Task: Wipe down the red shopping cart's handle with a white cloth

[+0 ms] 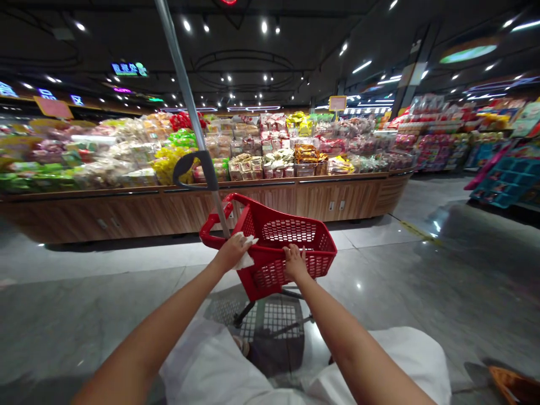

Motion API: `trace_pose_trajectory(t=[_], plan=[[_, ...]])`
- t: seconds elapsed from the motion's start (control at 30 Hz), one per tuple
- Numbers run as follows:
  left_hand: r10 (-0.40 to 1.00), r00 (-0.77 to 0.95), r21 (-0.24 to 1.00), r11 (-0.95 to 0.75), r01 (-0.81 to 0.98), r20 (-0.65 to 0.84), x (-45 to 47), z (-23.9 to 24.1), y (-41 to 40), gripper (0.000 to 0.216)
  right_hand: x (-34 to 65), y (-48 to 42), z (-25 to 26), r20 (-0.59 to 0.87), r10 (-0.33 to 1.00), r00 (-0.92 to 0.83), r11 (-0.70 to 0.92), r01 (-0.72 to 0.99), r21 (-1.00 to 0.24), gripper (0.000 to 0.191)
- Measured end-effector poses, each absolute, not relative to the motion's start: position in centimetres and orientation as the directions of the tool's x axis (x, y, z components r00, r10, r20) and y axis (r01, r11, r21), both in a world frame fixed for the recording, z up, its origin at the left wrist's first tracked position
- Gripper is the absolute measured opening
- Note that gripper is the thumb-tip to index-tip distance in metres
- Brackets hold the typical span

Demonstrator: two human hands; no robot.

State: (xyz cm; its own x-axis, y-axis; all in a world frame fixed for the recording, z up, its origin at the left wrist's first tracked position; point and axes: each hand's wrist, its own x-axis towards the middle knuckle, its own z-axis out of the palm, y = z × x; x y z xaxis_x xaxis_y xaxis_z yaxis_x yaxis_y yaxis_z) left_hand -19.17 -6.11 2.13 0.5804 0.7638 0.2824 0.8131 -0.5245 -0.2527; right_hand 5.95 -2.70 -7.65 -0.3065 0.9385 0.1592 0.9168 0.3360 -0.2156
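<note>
A red plastic shopping basket on wheels (pixel 304 233) stands on the floor in front of me, tilted a little. My left hand (pixel 231 251) is closed on a white cloth (pixel 247 256) and presses it against the basket's near left rim. My right hand (pixel 294 263) grips the near rim of the basket, fingers curled over the edge. The basket's long grey pull handle (pixel 185 95) rises up and to the left, with a dark grip loop (pixel 189 163) partway along. The basket looks empty inside.
A long curved wooden display counter (pixel 295 197) piled with packaged snacks runs across the back. More shelves of goods (pixel 434 135) stand at the right, with blue racks (pixel 502 180) near them. Glossy grey tiled floor (pixel 400 281) surrounds the basket. My white clothing (pixel 219 365) shows below.
</note>
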Motion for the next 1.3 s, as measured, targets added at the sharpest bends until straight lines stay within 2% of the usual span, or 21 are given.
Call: trace_pose_trajectory(t=[0.23, 0.3, 0.4, 0.47, 0.5, 0.6, 0.63, 0.7, 0.8, 0.93, 1.1, 1.17, 1.23, 1.3], plan=[[0.615, 0.75, -0.235, -0.712, 0.661, 0.244, -22.5, 4.6, -9.3, 0.039, 8.3, -0.5, -7.0, 0.096, 0.956, -0.278, 0.292, 0.939, -0.183, 0.068], [0.621, 0.724, -0.229, -0.69, 0.687, 0.302, -23.9, 5.3, -9.8, 0.039, 9.4, 0.1, -6.9, 0.1, 0.96, -0.263, 0.278, 0.944, -0.18, 0.069], [0.694, 0.59, -0.19, -0.568, 0.801, 0.412, -25.6, 6.2, -9.7, 0.038, 9.8, 0.3, -6.3, 0.088, 0.981, -0.173, 0.189, 0.956, -0.223, 0.072], [0.738, 0.498, -0.132, -0.497, 0.858, 0.456, -25.7, 6.5, -9.1, 0.039, 8.4, -0.2, -5.1, 0.087, 0.989, -0.116, 0.137, 0.941, -0.309, 0.068], [0.753, 0.457, -0.097, -0.471, 0.877, 0.474, -25.4, 6.4, -8.8, 0.039, 7.1, -0.6, -4.3, 0.121, 0.984, -0.129, 0.165, 0.914, -0.371, 0.061], [0.77, 0.347, 0.008, -0.416, 0.909, 0.535, -23.2, 5.8, -8.2, 0.04, 2.2, -2.6, -1.6, 0.368, 0.893, -0.26, 0.436, 0.7, -0.565, 0.038], [0.771, 0.323, 0.037, -0.408, 0.912, 0.549, -22.2, 5.5, -8.3, 0.04, 0.6, -3.3, -0.8, 0.44, 0.862, -0.25, 0.494, 0.607, -0.623, 0.035], [0.766, 0.323, 0.065, -0.427, 0.902, 0.555, -20.3, 5.0, -8.6, 0.038, -1.8, -4.4, 0.4, 0.503, 0.855, -0.124, 0.495, 0.481, -0.723, 0.03], [0.738, 0.451, 0.041, -0.541, 0.84, 0.503, -18.2, 5.1, -9.1, 0.04, -2.5, -4.9, 0.8, 0.485, 0.868, 0.107, 0.4, 0.428, -0.81, 0.022], [0.674, 0.6, 0.061, -0.685, 0.726, 0.431, -17.2, 6.5, -7.5, 0.037, 0.6, -4.2, 0.2, 0.505, 0.847, 0.166, 0.436, 0.326, -0.839, 0.012], [0.65, 0.66, 0.073, -0.732, 0.678, 0.376, -16.6, 7.9, -2.6, 0.033, 6.4, -2.6, -0.5, 0.571, 0.811, 0.127, 0.535, 0.234, -0.812, 0.011], [0.688, 0.61, 0.081, -0.687, 0.722, 0.393, -16.1, 8.1, -1.1, 0.033, 9.0, -1.7, -0.5, 0.572, 0.819, 0.05, 0.548, 0.227, -0.805, 0.011], [0.761, 0.469, 0.128, -0.574, 0.809, 0.448, -15.3, 7.8, -0.2, 0.035, 11.4, -1.0, -0.1, 0.549, 0.836, -0.013, 0.532, 0.265, -0.804, 0.012], [0.803, 0.293, 0.211, -0.452, 0.867, 0.519, -14.1, 7.3, 0.1, 0.037, 13.2, -1.1, 0.6, 0.559, 0.827, 0.058, 0.499, 0.382, -0.778, 0.016]])
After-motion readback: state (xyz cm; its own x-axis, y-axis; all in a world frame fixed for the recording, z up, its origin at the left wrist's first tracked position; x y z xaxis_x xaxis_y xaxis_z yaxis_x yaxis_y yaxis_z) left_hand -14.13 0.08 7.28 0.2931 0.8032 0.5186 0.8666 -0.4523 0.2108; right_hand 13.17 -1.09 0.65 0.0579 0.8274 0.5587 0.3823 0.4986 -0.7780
